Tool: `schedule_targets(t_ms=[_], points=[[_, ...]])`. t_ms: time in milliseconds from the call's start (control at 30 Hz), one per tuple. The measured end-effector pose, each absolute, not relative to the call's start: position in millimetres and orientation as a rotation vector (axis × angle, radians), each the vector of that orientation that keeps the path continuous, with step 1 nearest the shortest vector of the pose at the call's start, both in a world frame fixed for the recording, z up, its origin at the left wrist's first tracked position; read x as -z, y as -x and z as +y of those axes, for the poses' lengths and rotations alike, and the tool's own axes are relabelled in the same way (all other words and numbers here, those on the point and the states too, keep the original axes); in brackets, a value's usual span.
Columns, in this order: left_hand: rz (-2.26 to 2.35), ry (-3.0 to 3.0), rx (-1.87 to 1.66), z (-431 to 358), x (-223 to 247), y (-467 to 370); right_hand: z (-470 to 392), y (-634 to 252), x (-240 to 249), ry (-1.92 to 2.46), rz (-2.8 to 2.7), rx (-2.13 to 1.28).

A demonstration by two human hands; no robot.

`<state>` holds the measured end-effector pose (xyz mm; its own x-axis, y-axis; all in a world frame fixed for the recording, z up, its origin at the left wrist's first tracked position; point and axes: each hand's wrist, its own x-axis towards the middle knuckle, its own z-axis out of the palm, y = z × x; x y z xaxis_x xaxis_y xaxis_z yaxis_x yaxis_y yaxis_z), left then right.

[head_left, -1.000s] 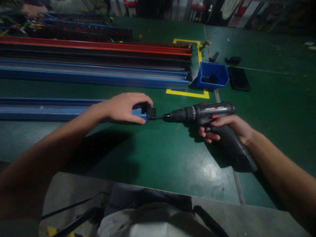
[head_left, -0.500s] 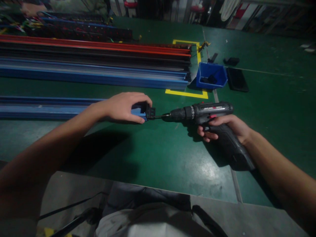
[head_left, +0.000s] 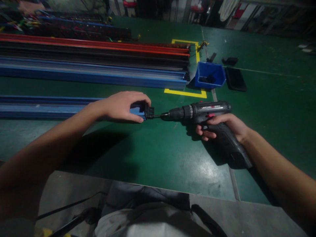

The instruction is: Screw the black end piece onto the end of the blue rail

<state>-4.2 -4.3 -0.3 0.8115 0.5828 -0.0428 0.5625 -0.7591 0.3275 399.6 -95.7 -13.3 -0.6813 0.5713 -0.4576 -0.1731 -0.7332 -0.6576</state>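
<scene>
A long blue rail [head_left: 49, 108] lies across the green table [head_left: 158, 154] from the left. My left hand [head_left: 123, 107] grips its right end, thumb on the near side and fingers on the far side. A black end piece [head_left: 149, 112] sits at that end, beside my fingertips. My right hand [head_left: 224, 126] is wrapped round the handle of a black cordless drill [head_left: 209, 108], which points left. The drill's long bit reaches the black end piece; the exact contact point is too small to make out.
Blue, black and red rails [head_left: 98, 74] lie side by side beyond my left hand. A blue bin [head_left: 210, 75] with dark parts stands behind the drill, beside a black flat object [head_left: 236, 79]. Yellow tape marks the table. At the far left, a person's hand [head_left: 31, 6] is near wires.
The whole view has shifted very slightly. Both hands, the drill and the blue rail keep the same places relative to each other.
</scene>
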Motion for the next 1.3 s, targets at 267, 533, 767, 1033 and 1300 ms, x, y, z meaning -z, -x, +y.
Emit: schedule_targets(t_ms=[267, 533, 767, 1033, 1300], points=[[0.863, -2.662, -0.092, -3.3, 0.6, 4.9, -96.4, -399.4, 13.9, 0.938, -0.827, -2.396], [0.85, -2.663, -0.103, -1.8, 1.5, 5.4, -95.7, -398.8, 12.6, 0.958, -0.809, -2.397], [0.868, -2.662, -0.102, -4.1, -0.3, 4.1, -95.0, -397.8, 12.3, 0.924, -0.837, -2.407], [0.867, -2.655, -0.074, -4.2, -2.1, 3.3, -94.7, -399.4, 13.5, 0.92, -0.81, -2.42], [0.877, -2.638, -0.065, -2.5, -1.2, 3.9, -93.9, -399.6, 14.0, 0.923, -0.823, -2.423]])
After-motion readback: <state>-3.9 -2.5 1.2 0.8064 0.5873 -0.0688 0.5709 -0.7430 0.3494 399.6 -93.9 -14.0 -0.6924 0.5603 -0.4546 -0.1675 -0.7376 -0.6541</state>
